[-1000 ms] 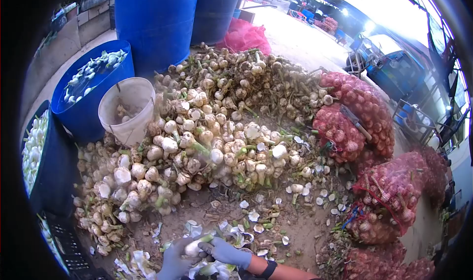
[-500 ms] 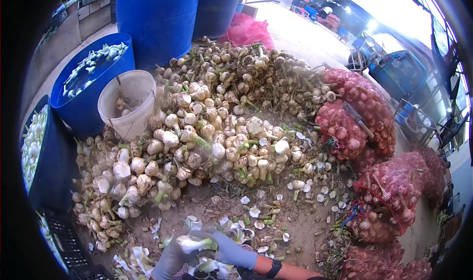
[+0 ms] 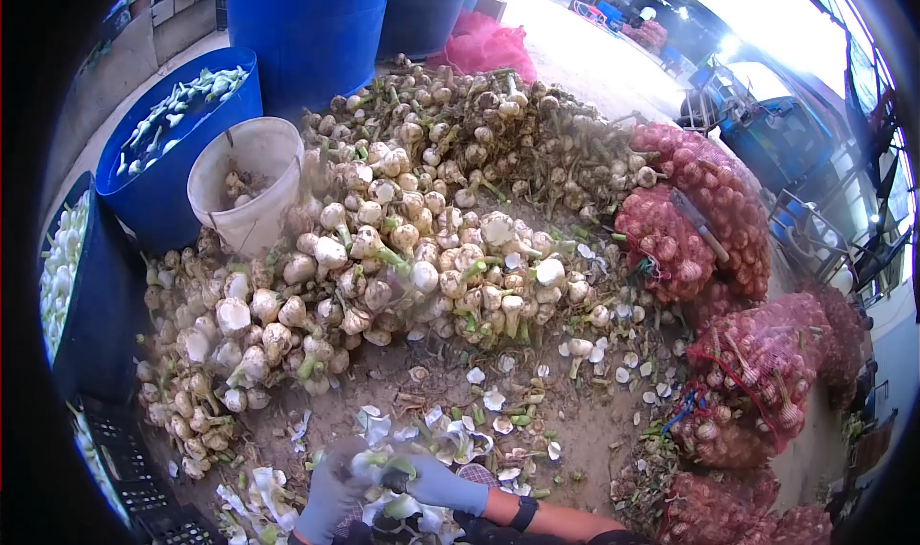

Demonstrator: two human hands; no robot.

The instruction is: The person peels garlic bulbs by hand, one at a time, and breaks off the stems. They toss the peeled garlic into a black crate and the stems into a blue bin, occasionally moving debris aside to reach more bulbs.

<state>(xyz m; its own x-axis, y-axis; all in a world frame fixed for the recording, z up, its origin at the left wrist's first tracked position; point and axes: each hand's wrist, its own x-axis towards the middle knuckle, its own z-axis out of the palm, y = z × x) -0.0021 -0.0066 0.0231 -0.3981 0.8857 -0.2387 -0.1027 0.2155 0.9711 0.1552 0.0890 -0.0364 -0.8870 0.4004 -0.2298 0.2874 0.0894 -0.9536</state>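
Both gloved hands meet at the bottom centre. My left hand [image 3: 335,487] has its fingers wrapped round a pale bulb [image 3: 369,465] with green on it, mostly hidden and blurred. My right hand [image 3: 446,485], in a grey-blue glove with a black band at the wrist, is closed against the bulb's green end; a small dark shape beside its fingers is too blurred to name. White and green peelings [image 3: 450,440] lie around and below the hands. Beyond them spreads a big heap of bulbs [image 3: 374,257] with stalks and roots.
A white bucket [image 3: 246,176] stands left of the heap, beside a blue tub [image 3: 177,195] holding peeled bulbs in liquid. Red net sacks [image 3: 752,363] line the right side, a knife [image 3: 698,224] lying on one. A black crate [image 3: 129,478] is at the lower left.
The bulb between my hands has turned and shows less of its white side. My right hand has shifted slightly. The whole view has tilted a little.
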